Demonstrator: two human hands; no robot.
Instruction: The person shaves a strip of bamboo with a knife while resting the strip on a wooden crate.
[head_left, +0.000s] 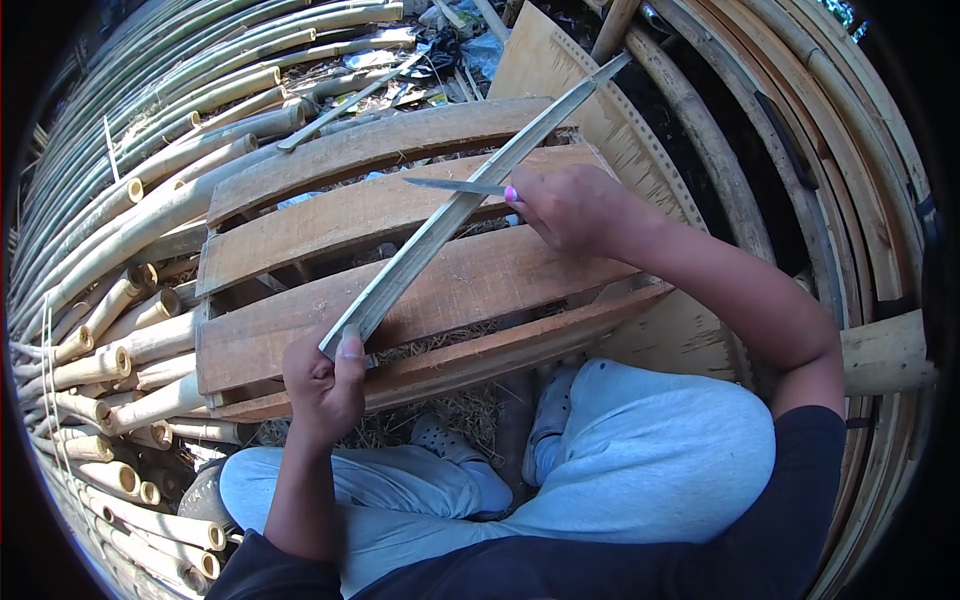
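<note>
My left hand (328,382) is closed round the lower end of a long split bamboo strip (430,240), thumb on top. The strip slants up to the right over a slatted wooden bench (360,290). My right hand (570,208) is closed on the handle of a knife (455,185), a bit of pink handle showing at the fist. The knife's blade points left and lies across the strip near its middle; whether it cuts in cannot be told.
Stacked bamboo poles (130,370) fill the left side. A wooden board with a dotted edge (540,70) leans behind the bench. Long curved-looking planks and poles (850,150) run down the right. Another thin strip (350,100) rests beyond the slats, near litter (430,60).
</note>
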